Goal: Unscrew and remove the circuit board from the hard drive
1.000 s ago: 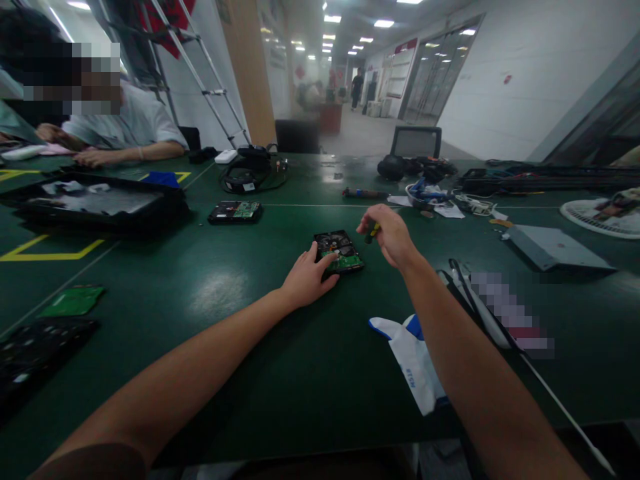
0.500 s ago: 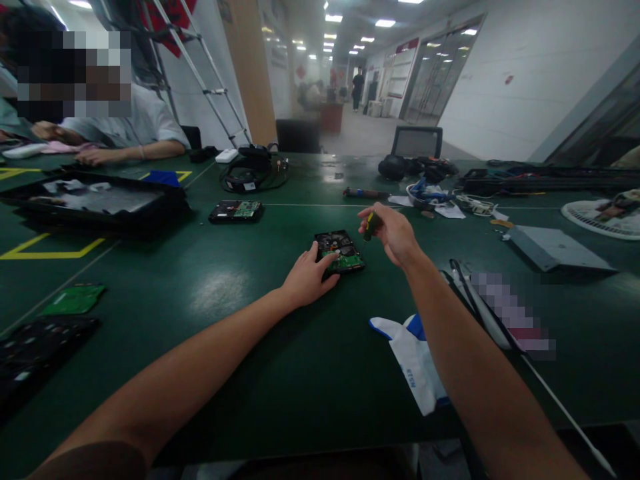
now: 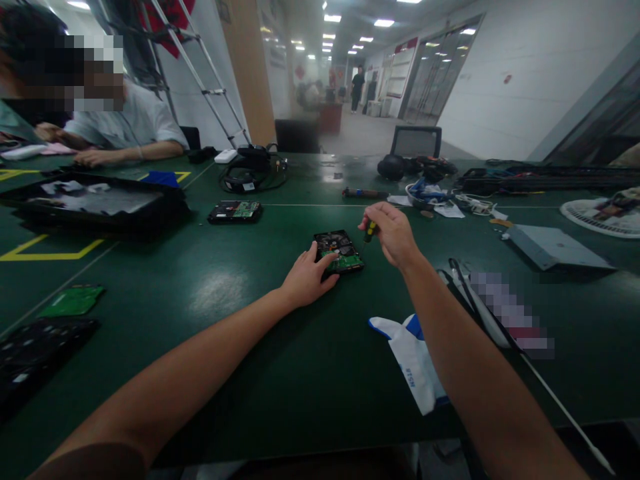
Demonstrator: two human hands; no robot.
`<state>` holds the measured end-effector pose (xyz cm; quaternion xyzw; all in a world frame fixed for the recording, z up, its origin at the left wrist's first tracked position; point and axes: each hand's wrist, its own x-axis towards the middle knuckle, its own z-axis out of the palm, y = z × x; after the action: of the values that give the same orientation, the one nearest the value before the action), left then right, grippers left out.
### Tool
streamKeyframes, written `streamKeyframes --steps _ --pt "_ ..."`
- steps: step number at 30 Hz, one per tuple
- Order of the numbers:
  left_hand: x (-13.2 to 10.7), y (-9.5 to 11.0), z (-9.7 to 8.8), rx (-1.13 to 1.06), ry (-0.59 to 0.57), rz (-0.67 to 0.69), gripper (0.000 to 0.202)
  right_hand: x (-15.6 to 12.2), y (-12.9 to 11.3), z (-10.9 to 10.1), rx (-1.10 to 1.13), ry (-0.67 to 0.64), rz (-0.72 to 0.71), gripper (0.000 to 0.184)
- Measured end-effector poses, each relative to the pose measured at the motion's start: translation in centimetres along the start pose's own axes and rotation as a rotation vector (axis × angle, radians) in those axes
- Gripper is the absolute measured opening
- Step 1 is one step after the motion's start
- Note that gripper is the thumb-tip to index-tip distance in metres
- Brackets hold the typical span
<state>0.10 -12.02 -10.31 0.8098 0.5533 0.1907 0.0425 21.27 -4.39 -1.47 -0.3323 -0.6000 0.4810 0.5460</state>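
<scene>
A hard drive (image 3: 346, 260) lies on the green table with its circuit board facing up. My left hand (image 3: 307, 277) holds it from the left side, index finger across the board and thumb by the near edge. Between the fingers of my right hand (image 3: 393, 233) is a screwdriver (image 3: 370, 231) with a yellow and dark handle. Its thin shaft points down at the drive's right edge; whether the tip touches a screw cannot be made out. A white and blue glove (image 3: 413, 367) lies beneath my right forearm.
Another hard drive (image 3: 235, 211) sits farther back on the left. A green circuit board (image 3: 73, 300) and a black drive (image 3: 43, 350) are near left. Behind them stands a black tray (image 3: 170, 200). A grey metal box (image 3: 557, 247) lies right. A co-worker (image 3: 145, 127) sits far left.
The fingers of my right hand have shifted on the screwdriver handle, which now stands more upright. My left hand and the hard drive stay in place.
</scene>
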Motion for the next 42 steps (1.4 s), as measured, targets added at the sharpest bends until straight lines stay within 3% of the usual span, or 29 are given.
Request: streamKeyframes --steps 12,20,26,34,42 --pt "-0.03 0.03 -0.07 -0.008 -0.005 -0.005 0.059 -0.17 -0.21 0.06 0.045 -0.073 0.052 0.051" --pt "-0.01 -0.1 0.16 -0.002 -0.001 -0.002 0.06 -0.14 0.29 -0.19 0.019 -0.042 -0.014 0.025" --pt "0.02 -0.13 0.3 -0.006 0.004 0.008 0.058 -0.58 0.18 0.38 0.096 -0.126 0.002 0.028" --pt "-0.01 -0.04 0.26 0.013 0.02 0.019 0.059 -0.21 0.21 0.34 0.033 -0.013 -0.038 0.031" --pt "0.02 -0.04 0.2 0.002 0.012 0.012 0.059 -0.09 0.22 0.02 0.012 -0.088 -0.019 0.047"
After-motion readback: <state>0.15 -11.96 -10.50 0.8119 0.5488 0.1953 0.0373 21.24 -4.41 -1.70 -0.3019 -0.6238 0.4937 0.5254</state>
